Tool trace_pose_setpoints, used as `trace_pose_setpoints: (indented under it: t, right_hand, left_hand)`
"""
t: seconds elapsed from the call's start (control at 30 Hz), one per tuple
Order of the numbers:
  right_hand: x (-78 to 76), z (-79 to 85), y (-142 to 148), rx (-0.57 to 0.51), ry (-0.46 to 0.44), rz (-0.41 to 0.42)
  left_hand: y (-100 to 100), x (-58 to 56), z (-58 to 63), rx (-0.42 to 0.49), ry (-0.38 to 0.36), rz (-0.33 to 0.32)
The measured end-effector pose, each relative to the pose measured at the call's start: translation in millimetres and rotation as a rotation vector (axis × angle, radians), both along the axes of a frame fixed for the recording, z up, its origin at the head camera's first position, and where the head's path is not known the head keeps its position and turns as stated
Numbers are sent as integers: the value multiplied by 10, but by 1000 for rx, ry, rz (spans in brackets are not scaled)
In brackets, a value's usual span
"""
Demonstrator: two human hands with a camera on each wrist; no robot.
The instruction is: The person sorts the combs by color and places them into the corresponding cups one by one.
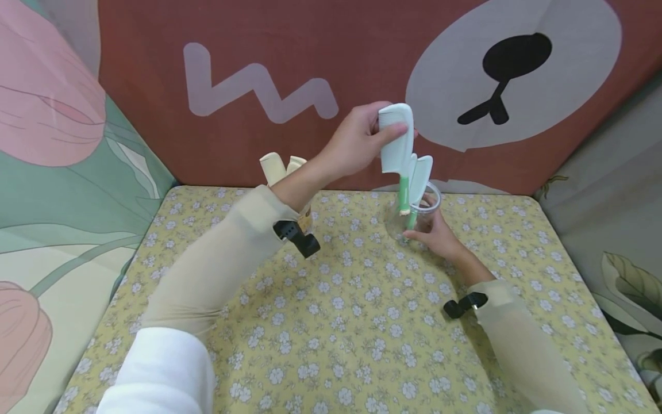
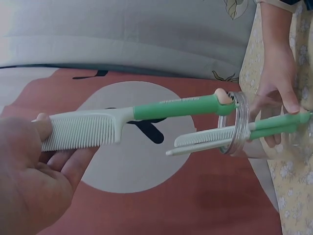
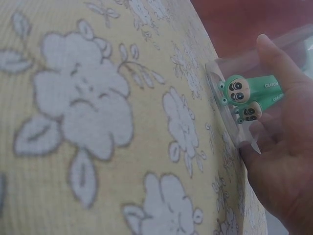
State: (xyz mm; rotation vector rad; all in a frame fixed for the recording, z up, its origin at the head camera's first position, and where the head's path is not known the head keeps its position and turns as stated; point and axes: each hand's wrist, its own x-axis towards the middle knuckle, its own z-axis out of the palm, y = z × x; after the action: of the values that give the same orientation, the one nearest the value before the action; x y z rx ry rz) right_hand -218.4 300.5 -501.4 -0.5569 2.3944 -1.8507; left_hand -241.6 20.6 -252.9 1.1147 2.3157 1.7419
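My left hand [image 1: 362,138] pinches a pale mint comb [image 1: 397,144] by its toothed head, between thumb and fingers. Its green handle [image 2: 171,107] points down, with the rounded tip right at the mouth of a clear jar [image 1: 392,223]. Two similar mint combs [image 1: 423,172] stand in that jar, heads up out of the rim. In the right wrist view their handle ends [image 3: 239,90] show small frog-hooded faces near the jar's bottom. My right hand [image 1: 441,237] grips the jar's side, thumb in front.
Left of the jar, cream-coloured combs [image 1: 273,168] stick up behind my left forearm, which mostly hides their container [image 1: 307,221]. A flowered yellow cloth [image 1: 331,322] covers the table. A printed curtain [image 1: 284,34] hangs along the table's back edge.
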Motion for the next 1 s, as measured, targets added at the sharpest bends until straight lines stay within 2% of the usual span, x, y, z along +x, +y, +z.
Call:
trace_pose_setpoints:
  t: [0.23, 0.5, 0.67, 0.9, 1.0]
  right_hand:
    - [19, 43, 6, 53, -43, -31]
    - [40, 58, 17, 153, -100, -71]
    - [55, 101, -1, 130, -111, -62]
    - [169, 306, -83, 147, -85, -35]
    - [137, 245, -52, 157, -82, -42]
  left_hand:
    - [204, -49, 30, -10, 7, 72]
    - [446, -81, -9, -4, -18, 97]
    - [567, -108, -67, -12, -30, 111]
    - [697, -156, -207, -64, -43, 143]
    - [760, -167, -263, -79, -46, 142]
